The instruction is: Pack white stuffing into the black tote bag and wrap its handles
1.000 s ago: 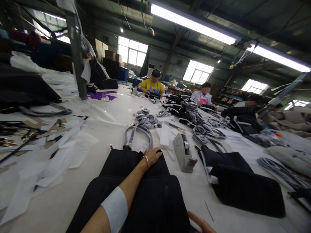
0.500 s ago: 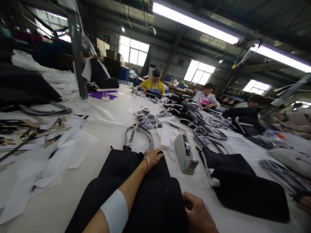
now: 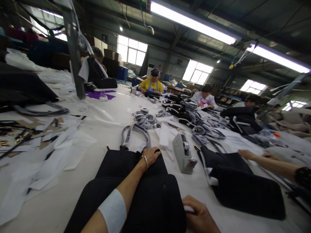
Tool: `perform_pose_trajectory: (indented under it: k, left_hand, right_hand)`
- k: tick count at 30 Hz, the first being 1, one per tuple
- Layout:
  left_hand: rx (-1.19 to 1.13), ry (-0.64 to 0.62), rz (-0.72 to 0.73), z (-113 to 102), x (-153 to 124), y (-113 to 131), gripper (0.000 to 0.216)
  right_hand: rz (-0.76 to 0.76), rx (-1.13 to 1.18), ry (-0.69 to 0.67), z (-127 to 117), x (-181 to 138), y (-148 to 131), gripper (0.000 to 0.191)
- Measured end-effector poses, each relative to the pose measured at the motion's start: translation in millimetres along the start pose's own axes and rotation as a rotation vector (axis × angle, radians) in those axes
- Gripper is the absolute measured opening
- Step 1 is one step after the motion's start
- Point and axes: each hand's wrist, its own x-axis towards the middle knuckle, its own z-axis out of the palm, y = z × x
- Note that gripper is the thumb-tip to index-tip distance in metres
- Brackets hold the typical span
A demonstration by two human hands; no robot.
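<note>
Pressing black bag (image 3: 136, 191) — left hand (image 3: 151, 154) still flat | right hand (image 3: 198, 215) curled at edge | co-worker's arm (image 3: 267, 163) newly in

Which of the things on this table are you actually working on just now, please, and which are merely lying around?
In hand: black bag, left hand at its top edge, right hand at its near corner.
Lying about: tape dispenser, second black bag, paper scraps, wrapped straps.
</note>
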Motion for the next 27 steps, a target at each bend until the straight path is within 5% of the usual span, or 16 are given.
perform_pose_trajectory:
  k: [6, 11, 14, 19, 23, 27]
  left_hand:
    - [-0.082, 0.052, 0.013, 1, -3, 6, 0.03]
    - [-0.13, 0.088, 0.023, -3, -6, 7, 0.031]
    - [-0.128, 0.08, 0.02, -2, -5, 6, 0.029]
    - [-0.108, 0.062, 0.01, 3, -2, 4, 0.029]
    - [-0.088, 0.055, -0.002, 7, -2, 5, 0.03]
    - [-0.06, 0.045, -0.019, 7, -2, 6, 0.031]
  right_hand:
    - [0.002, -0.132, 0.072, 13, 28, -25, 0.013]
    - [0.14, 0.169, 0.132, 25, 44, -48, 0.018]
    - [0.223, 0.405, 0.077, 15, 33, -51, 0.037]
    - [0.279, 0.65, 0.074, 11, 13, -41, 0.04]
    - [0.274, 0.479, 0.121, 20, 21, -36, 0.037]
    - [0.176, 0.278, -0.016, 12, 31, -49, 0.032]
